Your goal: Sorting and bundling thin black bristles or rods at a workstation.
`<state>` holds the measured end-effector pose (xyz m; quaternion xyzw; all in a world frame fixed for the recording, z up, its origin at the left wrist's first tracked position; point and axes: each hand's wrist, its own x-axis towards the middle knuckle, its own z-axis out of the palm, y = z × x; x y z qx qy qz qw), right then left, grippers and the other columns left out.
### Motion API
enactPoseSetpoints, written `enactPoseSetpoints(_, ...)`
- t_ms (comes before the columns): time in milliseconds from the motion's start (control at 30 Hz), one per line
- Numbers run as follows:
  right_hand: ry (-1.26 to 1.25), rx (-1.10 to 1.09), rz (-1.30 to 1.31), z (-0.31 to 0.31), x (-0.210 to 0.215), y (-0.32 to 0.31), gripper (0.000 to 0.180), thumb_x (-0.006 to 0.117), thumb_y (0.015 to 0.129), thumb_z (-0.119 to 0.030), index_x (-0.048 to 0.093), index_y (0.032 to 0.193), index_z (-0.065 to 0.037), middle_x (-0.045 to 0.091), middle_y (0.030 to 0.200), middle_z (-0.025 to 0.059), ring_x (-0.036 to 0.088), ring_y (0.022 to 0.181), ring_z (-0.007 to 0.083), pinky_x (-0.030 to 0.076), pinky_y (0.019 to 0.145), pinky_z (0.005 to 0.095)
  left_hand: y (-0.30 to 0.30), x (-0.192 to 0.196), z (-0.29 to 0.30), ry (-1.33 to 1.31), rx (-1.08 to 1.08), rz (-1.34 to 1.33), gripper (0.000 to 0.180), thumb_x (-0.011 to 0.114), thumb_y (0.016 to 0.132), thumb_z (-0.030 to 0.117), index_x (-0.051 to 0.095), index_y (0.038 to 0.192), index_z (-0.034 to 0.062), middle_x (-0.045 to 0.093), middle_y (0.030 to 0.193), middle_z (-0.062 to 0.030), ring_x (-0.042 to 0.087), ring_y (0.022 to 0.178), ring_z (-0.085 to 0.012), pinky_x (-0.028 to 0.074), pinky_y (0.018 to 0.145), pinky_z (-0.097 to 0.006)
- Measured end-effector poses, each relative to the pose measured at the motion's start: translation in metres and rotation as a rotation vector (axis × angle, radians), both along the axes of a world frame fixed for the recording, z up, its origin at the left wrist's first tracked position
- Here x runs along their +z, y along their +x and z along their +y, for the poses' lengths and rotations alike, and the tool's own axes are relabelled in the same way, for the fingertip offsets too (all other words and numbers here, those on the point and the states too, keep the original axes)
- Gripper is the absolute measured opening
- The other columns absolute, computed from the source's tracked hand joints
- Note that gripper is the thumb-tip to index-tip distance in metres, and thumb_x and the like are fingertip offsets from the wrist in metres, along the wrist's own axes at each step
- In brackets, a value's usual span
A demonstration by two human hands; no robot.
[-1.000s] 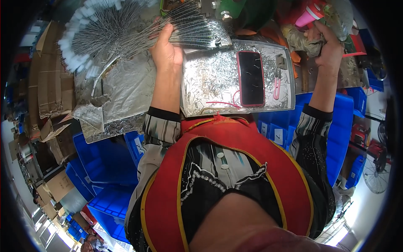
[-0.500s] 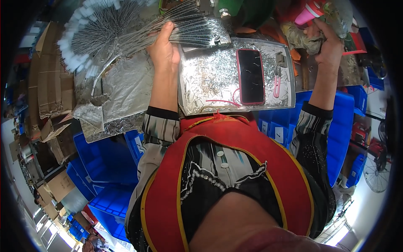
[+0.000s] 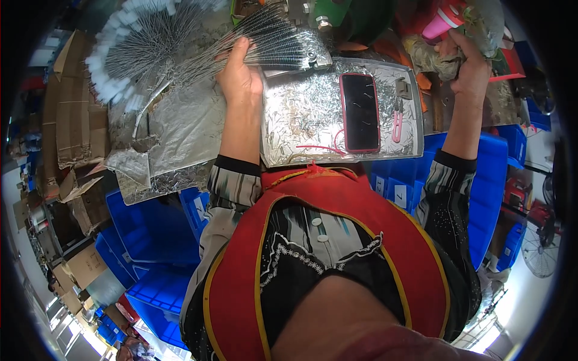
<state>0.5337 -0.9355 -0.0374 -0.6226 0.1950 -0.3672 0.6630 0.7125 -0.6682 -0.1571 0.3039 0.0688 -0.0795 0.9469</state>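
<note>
My left hand (image 3: 239, 75) is closed on a fanned bundle of thin metal wires (image 3: 265, 45) at the upper left of the tray. The wires are dark and ribbed toward the right, beside a metal block (image 3: 313, 57). Farther left, a mass of similar wires ends in white tufts (image 3: 108, 72). At the upper right, my right hand (image 3: 472, 69) has its fingers curled at a greyish cloth-wrapped lump (image 3: 438, 57). A pink and red cup-shaped piece (image 3: 442, 23) sits just above those fingers; the grip itself is partly hidden.
A white tray (image 3: 343, 160) strewn with metal clippings lies between my arms. It bears a pink-cased phone (image 3: 360, 111) and a pink-handled cutter (image 3: 398, 123). Green machine parts (image 3: 331, 12) stand behind. Blue bins (image 3: 153, 222) sit below the bench; cardboard (image 3: 78, 114) stands at left.
My left hand has shifted slightly right and down along the wires, still closed on them. The right hand stays in nearly the same place.
</note>
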Motion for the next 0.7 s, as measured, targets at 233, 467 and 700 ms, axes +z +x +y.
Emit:
enactPoseSetpoints(233,0.002,0.015,-0.005,-0.003,-0.003,0.000,0.019,0.053,0.077,-0.006,0.050,0.060,0.001,0.041,0.057,0.0065,0.047,0.057,0.0194,0.044,0.065,0.0336,-0.006,0.015,-0.005,0.068,0.082,0.046,0.028,0.063,0.068,-0.012,0.053,0.092,-0.0029,0.059,0.087,-0.0135,0.060,0.076,-0.0217,0.053,0.070,-0.031)
enactPoseSetpoints(467,-0.011,0.034,-0.003,-0.002,-0.004,0.000,0.021,0.054,0.077,-0.007,0.048,0.057,0.000,0.041,0.056,0.0067,0.046,0.056,0.0189,0.043,0.065,0.0327,-0.001,0.016,-0.005,0.119,0.025,-0.010,0.029,0.064,0.068,-0.012,0.052,0.094,-0.0049,0.059,0.087,-0.0139,0.060,0.078,-0.0209,0.052,0.074,-0.030)
enactPoseSetpoints(700,-0.055,0.032,-0.016,-0.009,-0.010,-0.002,0.018,0.052,0.079,-0.006,0.054,0.063,0.004,0.043,0.058,0.0075,0.048,0.058,0.0198,0.045,0.067,0.0342,0.002,0.004,-0.004,0.022,0.047,-0.027,0.036,0.057,0.071,-0.013,0.048,0.104,-0.0041,0.055,0.098,-0.0134,0.055,0.087,-0.0220,0.048,0.080,-0.034)
